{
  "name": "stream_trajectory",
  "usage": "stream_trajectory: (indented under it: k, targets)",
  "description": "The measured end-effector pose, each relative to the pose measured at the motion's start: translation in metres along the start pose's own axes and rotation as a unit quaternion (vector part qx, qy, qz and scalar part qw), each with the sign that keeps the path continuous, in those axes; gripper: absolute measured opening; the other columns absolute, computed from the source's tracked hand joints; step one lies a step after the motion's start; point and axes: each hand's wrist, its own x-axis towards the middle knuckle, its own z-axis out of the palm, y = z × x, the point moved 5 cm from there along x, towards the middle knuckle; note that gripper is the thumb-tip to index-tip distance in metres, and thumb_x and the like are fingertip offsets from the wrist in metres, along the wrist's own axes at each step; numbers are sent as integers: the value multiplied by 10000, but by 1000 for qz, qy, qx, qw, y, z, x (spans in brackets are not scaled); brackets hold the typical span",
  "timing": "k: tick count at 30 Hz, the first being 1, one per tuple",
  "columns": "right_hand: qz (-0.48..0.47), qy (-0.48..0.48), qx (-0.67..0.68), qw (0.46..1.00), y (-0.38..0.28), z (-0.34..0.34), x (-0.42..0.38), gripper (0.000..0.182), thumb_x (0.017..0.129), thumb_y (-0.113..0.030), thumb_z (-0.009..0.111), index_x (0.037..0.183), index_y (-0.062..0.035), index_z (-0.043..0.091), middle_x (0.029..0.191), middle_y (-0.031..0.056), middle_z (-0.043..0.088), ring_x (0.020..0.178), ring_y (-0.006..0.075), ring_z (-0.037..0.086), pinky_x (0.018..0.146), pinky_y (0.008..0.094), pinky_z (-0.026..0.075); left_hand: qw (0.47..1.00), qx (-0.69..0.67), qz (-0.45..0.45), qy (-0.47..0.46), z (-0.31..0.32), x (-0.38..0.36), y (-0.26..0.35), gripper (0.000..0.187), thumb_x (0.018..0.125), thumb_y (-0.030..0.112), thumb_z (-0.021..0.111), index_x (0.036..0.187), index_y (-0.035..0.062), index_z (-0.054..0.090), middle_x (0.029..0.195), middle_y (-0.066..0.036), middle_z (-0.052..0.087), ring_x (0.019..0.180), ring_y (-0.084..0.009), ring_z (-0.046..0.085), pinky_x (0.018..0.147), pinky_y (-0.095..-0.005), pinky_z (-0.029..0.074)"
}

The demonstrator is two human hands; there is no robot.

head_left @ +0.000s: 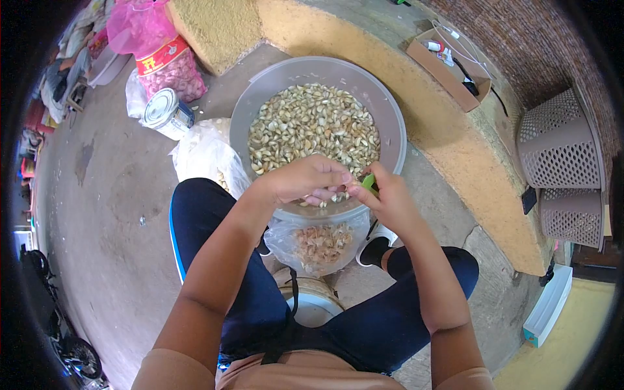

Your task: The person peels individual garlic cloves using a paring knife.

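A wide grey basin (395,123) full of garlic cloves (312,123) stands in front of me. Over its near rim, my left hand (312,179) is closed, thumb and finger pinching what looks like a garlic clove, with pale pieces by its curled fingers. My right hand (392,200) grips a small green-handled knife (369,182); its fingertips meet those of the left, and the blade is mostly hidden. Just below the basin's near side, a clear plastic bag (279,242) holds dry garlic skins (323,244).
Left of the basin are a white plastic bag (207,153), a metal can (168,112) and a pink mesh sack (172,75) of garlic. A yellow ledge (416,104) runs along the right, carrying a cardboard box (448,75) with cables. Perforated baskets (560,146) stand farther right.
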Motion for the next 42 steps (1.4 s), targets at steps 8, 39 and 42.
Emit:
stream_trajectory:
  k: [8, 39, 42]
  targets:
    - [-19, -1, -7, 1000, -2, -1, 0, 471, 736, -437, 599, 802, 0, 435, 661, 196, 523, 654, 372, 534, 574, 412, 402, 1000, 11, 4, -11, 6, 0, 1, 229, 889, 260, 458, 843, 42, 509, 632, 35, 365, 452, -34, 289, 371, -174, 220]
    - [-88, 70, -111, 987, -5, 4, -2, 393, 725, -396, 612, 735, -27, 476, 583, 178, 550, 559, 339, 569, 495, 405, 450, 1000, 22, 11, 11, 6, 3, -1, 258, 888, 299, 457, 824, 53, 503, 646, 34, 407, 475, -31, 311, 399, -176, 250]
    - [-99, 85, -129, 983, -6, 4, -3, 383, 712, -392, 624, 699, -40, 473, 577, 167, 551, 544, 326, 569, 484, 394, 453, 999, 44, -2, 19, 4, 3, -3, 248, 892, 291, 450, 835, 56, 508, 650, 36, 414, 476, -30, 314, 399, -174, 248]
